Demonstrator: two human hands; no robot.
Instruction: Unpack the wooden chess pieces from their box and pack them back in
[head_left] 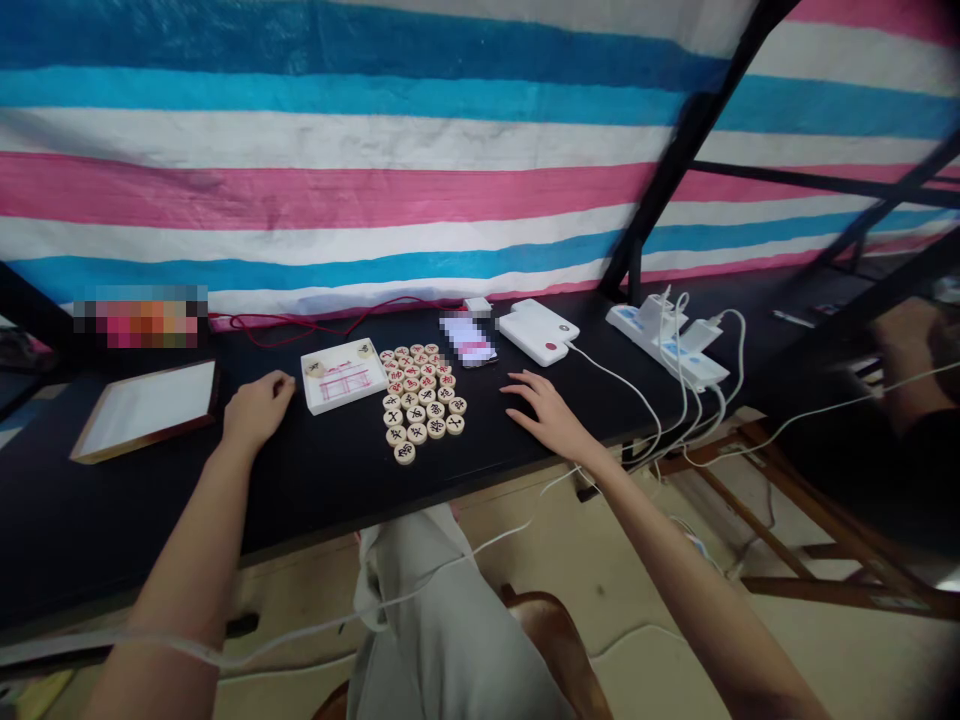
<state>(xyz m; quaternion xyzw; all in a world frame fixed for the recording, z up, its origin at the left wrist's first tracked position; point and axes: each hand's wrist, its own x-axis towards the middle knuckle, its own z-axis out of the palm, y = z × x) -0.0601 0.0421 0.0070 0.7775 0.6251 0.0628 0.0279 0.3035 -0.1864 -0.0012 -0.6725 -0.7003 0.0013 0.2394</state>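
Observation:
Round wooden Chinese chess pieces [427, 397] lie face up in close rows on the black table, red characters at the back and black ones in front. One black piece [405, 453] forms the nearest row alone. Left of them is a white box part [346, 389] with a red building drawing and two pieces in it. My left hand [257, 412] rests on the table beside this box, fingers curled into a loose fist; nothing shows in it. To the right of the pieces, my right hand [547, 412] lies palm down, fingers spread, holding nothing.
An open shallow box [146, 405] lies at left, near a blurred colourful item [142, 318]. Behind the pieces are a phone [468, 340] and a white device [536, 330]. A power strip [667, 345] trails cables over the right edge. Another person's arm [911, 370] shows far right.

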